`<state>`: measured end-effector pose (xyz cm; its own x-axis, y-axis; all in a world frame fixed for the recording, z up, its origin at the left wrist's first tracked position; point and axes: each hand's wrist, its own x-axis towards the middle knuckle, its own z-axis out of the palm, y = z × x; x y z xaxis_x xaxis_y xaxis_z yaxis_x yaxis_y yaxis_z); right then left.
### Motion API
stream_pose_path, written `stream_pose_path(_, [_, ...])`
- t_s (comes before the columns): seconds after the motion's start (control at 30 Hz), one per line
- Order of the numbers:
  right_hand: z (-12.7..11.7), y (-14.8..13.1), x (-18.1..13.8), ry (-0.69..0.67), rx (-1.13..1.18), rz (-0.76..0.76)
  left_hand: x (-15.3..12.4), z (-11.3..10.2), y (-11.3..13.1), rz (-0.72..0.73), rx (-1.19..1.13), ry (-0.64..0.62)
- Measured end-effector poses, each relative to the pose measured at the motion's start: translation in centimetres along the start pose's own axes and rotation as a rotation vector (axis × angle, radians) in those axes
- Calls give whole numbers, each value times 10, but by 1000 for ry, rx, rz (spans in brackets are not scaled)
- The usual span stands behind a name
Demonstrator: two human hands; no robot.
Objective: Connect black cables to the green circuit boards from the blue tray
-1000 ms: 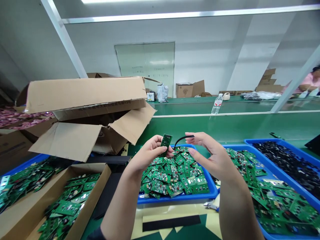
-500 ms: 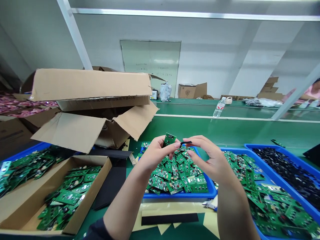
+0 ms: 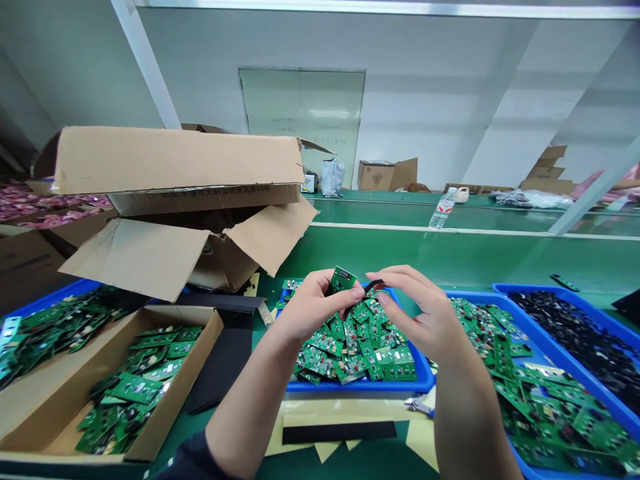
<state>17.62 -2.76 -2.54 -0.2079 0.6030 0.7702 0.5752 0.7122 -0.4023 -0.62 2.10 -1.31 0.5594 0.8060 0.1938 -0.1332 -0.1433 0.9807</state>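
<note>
Between the thumb and fingers of my left hand (image 3: pixel 314 303) is a small green circuit board (image 3: pixel 342 280), tilted, with a dark component near its upper end. A short black strip (image 3: pixel 373 285) runs from the board's side across to my right hand (image 3: pixel 417 307), whose thumb and index finger close around its far end. The strip bends upward in the middle. Whether it is fixed to the board is hidden by my left thumb. Below both hands lies a blue tray (image 3: pixel 360 387) heaped with green circuit boards (image 3: pixel 367 340).
Right of me are a blue tray (image 3: pixel 525 460) of boards and another of small black pieces (image 3: pixel 575 333). A cardboard box (image 3: pixel 200 373) with boards stands left. In front lie a black strip (image 3: pixel 339 432), yellow paper (image 3: pixel 423 443) and scissors (image 3: pixel 420 407). A bottle (image 3: pixel 443 209) stands behind.
The black strip has gone from nearly flat to bent upward, and my right thumb has come closer to it. The view has tilted down slightly.
</note>
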Motion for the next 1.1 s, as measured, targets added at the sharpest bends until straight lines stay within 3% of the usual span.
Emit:
stream_pose_path(0.47, [7,5,2,37,-125,31,-6,8,8,23,-75,-5])
stream_pose_path(0.63, [8,10,2,52,-153,168,-10,6,10,4,-75,-5])
stream_pose_path(0.73, [7,13,1,87,-34,232,-11,7,9,24,-100,25])
stream_pose_path(0.9, [13,1,3,166,388,269,-7,9,5,61,-151,85])
stream_pose_path(1.1, [28,-8,5,312,501,290,-4,14,0,45,-137,52])
